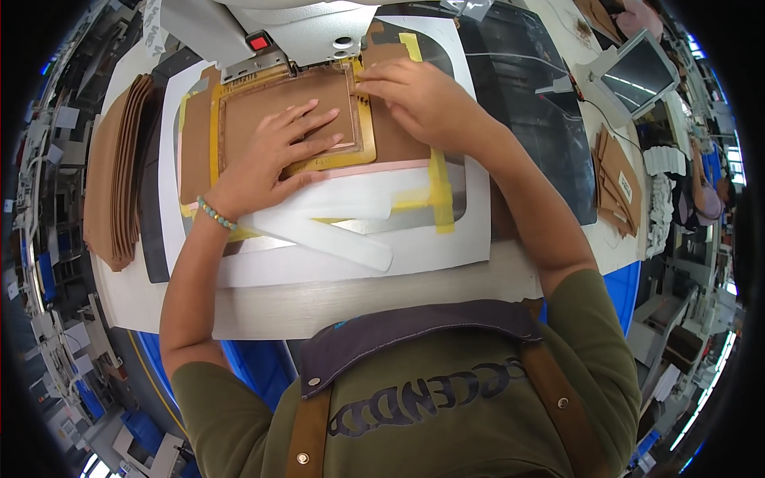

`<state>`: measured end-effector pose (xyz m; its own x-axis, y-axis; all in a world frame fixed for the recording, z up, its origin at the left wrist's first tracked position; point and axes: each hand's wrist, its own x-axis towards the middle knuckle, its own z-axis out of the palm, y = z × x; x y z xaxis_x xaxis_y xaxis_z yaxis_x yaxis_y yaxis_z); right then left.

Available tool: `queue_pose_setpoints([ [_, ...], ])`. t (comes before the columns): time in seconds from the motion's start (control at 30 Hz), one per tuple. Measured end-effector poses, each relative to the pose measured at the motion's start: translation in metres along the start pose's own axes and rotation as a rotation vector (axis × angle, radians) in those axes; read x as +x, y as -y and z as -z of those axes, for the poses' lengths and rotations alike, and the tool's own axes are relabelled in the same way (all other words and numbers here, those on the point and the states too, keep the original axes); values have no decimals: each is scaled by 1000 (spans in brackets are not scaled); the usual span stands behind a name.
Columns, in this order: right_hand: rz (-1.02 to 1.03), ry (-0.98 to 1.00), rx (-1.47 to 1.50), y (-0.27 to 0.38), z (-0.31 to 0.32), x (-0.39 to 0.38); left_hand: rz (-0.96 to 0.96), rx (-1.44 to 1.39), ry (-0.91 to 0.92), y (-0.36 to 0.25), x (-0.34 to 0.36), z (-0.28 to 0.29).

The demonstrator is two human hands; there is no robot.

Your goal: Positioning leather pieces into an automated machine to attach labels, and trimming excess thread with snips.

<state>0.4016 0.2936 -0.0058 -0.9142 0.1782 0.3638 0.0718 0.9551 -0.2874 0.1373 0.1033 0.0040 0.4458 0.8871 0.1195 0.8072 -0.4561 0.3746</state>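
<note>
My left hand [275,155] is lying palm down with its fingers spread, pressing on nothing but the brown panel [263,103] and the near side of the yellow frame [366,127] around it; it is gripping nothing that I can see. My right hand [434,103] is bending its fingers together at the frame's far right corner, and the fingertips are overlapping so much that I can't tell whether they are pinching anything. Brown material is showing inside the frame and beyond both its sides; whether it is all one piece, I can't make out. A white machine [295,28] is hanging over the frame's far side, hiding part of it, and its upper body is being cut off by the view.

Nearer me, a pink strip [382,168], yellow tape [441,195] and long white strips [343,243] are lying above a white sheet [446,259]. The sheet is resting on the table [382,301], towards its near edge.

Brown pieces [119,175] are standing stacked along the table's left edge; more flat pieces [617,183] are lying by the right edge, below a monitor [641,73]. Blue bins [255,370] are showing under the near edge, their contents being hidden by the table and my body.
</note>
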Motion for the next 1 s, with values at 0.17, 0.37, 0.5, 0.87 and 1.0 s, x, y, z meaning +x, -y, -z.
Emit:
queue_pose_setpoints([
  [0.17, -44, -193, -79, -19, 7, -7, -1, 28, 15, 4, 4, 4],
  [0.37, -109, -193, -37, -33, 4, -9, 2, 71, 23, 7, 9, 8],
  [0.5, -123, -182, -41, -35, 1, -10, 13, 95, 7, 11, 12, 8],
  [0.87, -128, -206, -62, -43, 0, -10, 68, 125, -17, 35, 32, 10],
  [1.0, -126, -218, -53, -45, -3, -10, 98, 87, -63, 44, 37, 10],
])
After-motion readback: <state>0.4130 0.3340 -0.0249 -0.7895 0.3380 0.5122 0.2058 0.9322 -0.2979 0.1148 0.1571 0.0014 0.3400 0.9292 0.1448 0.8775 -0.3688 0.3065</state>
